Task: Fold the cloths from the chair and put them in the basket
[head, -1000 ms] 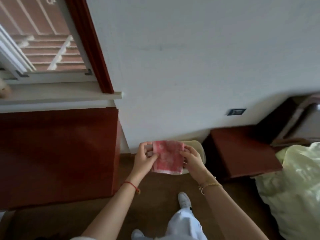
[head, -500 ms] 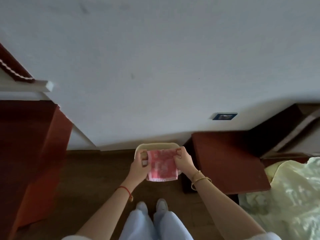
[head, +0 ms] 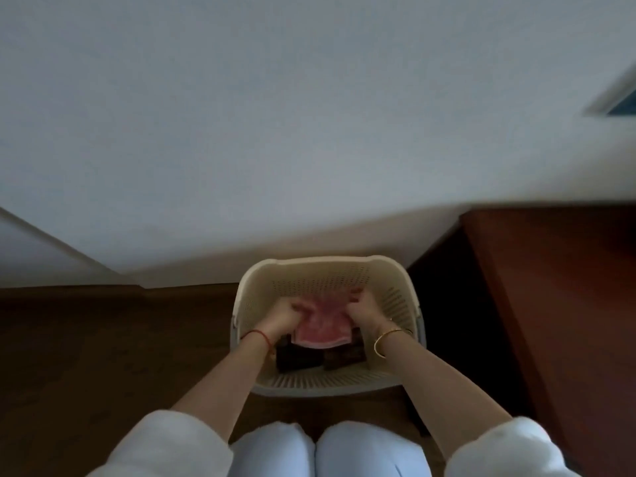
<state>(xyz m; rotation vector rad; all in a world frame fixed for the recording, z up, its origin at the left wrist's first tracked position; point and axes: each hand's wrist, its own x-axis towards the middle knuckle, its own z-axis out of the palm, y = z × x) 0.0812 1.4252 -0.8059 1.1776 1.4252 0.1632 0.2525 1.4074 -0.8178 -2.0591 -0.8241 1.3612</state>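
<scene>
I've gone from standing to crouching close over the basket (head: 395,297), which now fills the middle of my view instead of peeking out behind my hands. My left hand (head: 285,313) and right hand (head: 361,309) have dropped the folded pink cloth (head: 325,321) from mid-air down inside it, onto dark folded cloths (head: 299,356) there.

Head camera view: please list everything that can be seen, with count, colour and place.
basket: one, cream, perforated, on the floor by the wall
pink cloth: one, folded, inside the basket, over the dark items
dark folded items: at least two, dark brown, on the basket bottom
wooden furniture: one, red-brown, right of the basket
floor: dark brown
wall: white
left hand: gripping the cloth, red string on wrist
right hand: gripping the cloth, gold bangle on wrist
</scene>
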